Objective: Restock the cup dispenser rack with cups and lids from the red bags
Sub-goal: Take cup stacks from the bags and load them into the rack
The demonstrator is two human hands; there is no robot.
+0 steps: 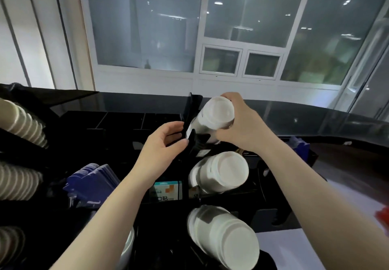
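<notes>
So this looks like the loading step: the right hand (242, 126) has a stack of white cups (212, 120) tipped over, bottoms facing the camera, and is feeding it into the top slot on the right side of the black rack (117, 120). Right fingers (228, 98) are wrapped around the base end of the stack, thumb underneath, a proper grip. The left hand (163, 143) is just beside the stack, fingers (174, 125) loosely curled and half open, touching the black divider (190, 120) next to the slot, like it's steadying it; it isn't holding any cup as far as I can tell. Two more stacks (221, 172) already sit in the slots below, and brownish cups (23, 120) fill the left side. A bit of red (383, 215) shows at the right edge, maybe one of the bags, can't say for sure. Next move, my guess: push the stack deeper until it seats in the slot, keeping it lined up so the rims don't catch on the divider, then let go and go for more.
</notes>
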